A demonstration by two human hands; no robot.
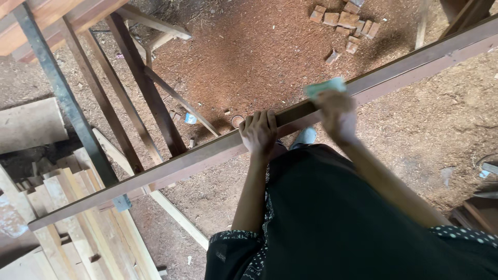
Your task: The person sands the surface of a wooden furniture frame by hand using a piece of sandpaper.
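- Here, a long wooden beam [207, 153] runs diagonally under both hands, over a sawdust floor [270, 57].
- The left hand [258, 132] curls closed over the beam's edge.
- The right hand [337, 115] presses a green sandpaper piece [324, 87] against the beam, fingers gripping it.

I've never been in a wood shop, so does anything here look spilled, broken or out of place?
Sawdust covers the whole floor, and loose wood blocks lie scattered on it. Otherwise nothing stands out: the left hand grips the long plank, and the right hand presses a greenish pad on it.
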